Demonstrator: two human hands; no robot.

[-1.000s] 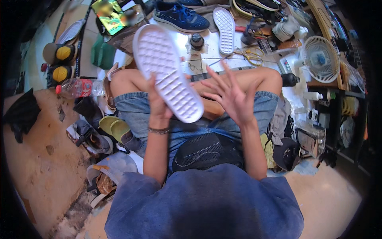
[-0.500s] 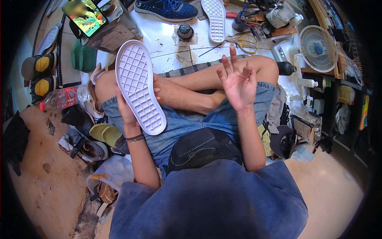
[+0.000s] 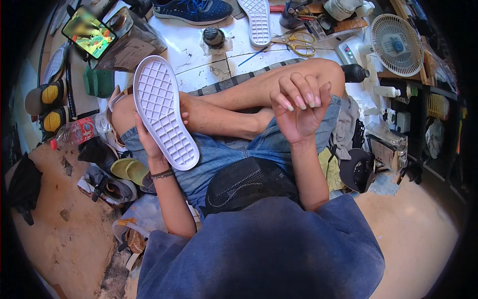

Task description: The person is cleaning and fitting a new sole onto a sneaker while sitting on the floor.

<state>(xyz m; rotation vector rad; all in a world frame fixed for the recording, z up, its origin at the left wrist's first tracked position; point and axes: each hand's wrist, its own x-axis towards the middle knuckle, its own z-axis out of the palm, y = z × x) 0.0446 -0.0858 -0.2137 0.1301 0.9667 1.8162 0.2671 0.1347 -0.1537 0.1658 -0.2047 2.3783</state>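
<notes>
My left hand (image 3: 148, 144) is closed round a white shoe sole (image 3: 158, 102), whose grid of ribs faces up. The sole tilts over my left knee and thigh, and it hides part of the palm; some fingertips show past its right edge. Raised over my right thigh, my right hand (image 3: 298, 112) is empty, with its fingers loosely bent and the thumb off to the side. Another white sole (image 3: 258, 27) lies on the floor tiles ahead, beside a dark blue sneaker (image 3: 194, 12) with blue laces.
Ahead are yellow-handled scissors (image 3: 301, 43) and a small dark jar (image 3: 214, 37). A lit phone (image 3: 89, 34) leans at far left by a box. To the left lie a plastic bottle (image 3: 79, 131) and several shoes. A white fan (image 3: 397, 46) stands at right near shelves.
The fingers of my right hand have curled over from a spread, upright pose. My left hand still holds the sole. The whole view has shifted slightly.
</notes>
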